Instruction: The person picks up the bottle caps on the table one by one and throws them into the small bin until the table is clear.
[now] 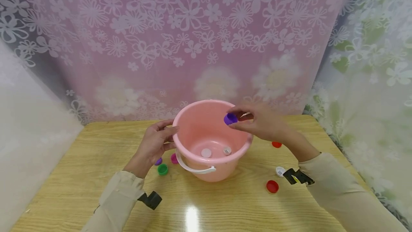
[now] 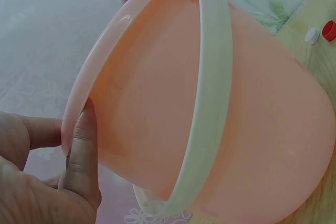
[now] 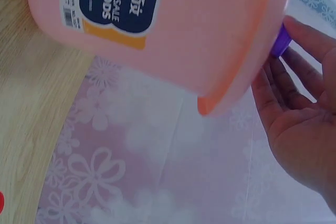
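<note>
A pink bucket (image 1: 212, 171) with a white handle (image 1: 196, 170) stands on the wooden table. My left hand (image 1: 152, 144) grips its rim on the left side, thumb and fingers on either side of the edge, as the left wrist view also shows. Over the right part of the bucket's mouth, my right hand (image 1: 260, 121) pinches a purple bottle cap (image 1: 230, 119) between thumb and fingers. In the right wrist view this purple cap (image 3: 281, 41) shows partly behind the rim. Two whitish caps lie on the bucket's floor, one of them a white cap (image 1: 227, 150).
Left of the bucket lie a green cap (image 1: 162, 169), a magenta cap (image 1: 174, 158) and another purple cap (image 1: 158, 161). On the right are a red cap (image 1: 272, 186), a white cap (image 1: 280, 171) and a second red cap (image 1: 276, 144). A flowered curtain (image 1: 206, 46) hangs behind the table.
</note>
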Available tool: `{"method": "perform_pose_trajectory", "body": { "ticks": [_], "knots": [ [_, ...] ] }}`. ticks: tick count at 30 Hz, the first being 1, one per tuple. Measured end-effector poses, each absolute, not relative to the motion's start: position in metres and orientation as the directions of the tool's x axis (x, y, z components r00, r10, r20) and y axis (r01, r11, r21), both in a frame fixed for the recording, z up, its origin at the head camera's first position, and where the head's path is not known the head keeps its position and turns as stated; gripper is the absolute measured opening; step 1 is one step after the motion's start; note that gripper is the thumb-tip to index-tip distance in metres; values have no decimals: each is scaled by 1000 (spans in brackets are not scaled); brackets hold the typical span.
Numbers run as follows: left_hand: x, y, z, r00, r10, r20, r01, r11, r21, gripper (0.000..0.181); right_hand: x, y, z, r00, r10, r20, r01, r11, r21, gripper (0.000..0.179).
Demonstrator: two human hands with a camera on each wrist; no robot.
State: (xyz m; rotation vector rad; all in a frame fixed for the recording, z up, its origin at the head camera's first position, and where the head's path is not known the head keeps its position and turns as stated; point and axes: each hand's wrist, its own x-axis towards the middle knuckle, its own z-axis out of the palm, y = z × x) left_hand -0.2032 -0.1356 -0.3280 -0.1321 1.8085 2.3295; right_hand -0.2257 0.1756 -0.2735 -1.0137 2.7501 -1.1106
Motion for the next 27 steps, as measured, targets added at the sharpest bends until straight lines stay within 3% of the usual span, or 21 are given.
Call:
{"method": "perform_pose_trajectory", "body": {
  "ticks": [7,17,27],
  "knots": [
    [-203,-136,-328,-978,105,-179,-200,-250,947,48,-220,160,-285,-703,-681,207,-649,495,-577,33],
    [-203,-137,-328,-979,110,-174,-197,-255,947,48,-217,151,-297,-630,-755,182,-704,457,-544,27],
    [-203,-136,-330,-978,109,-180,-203,-276,939,50,-217,149,-299,-644,-749,152,-700,497,-513,25]
  ]
}}
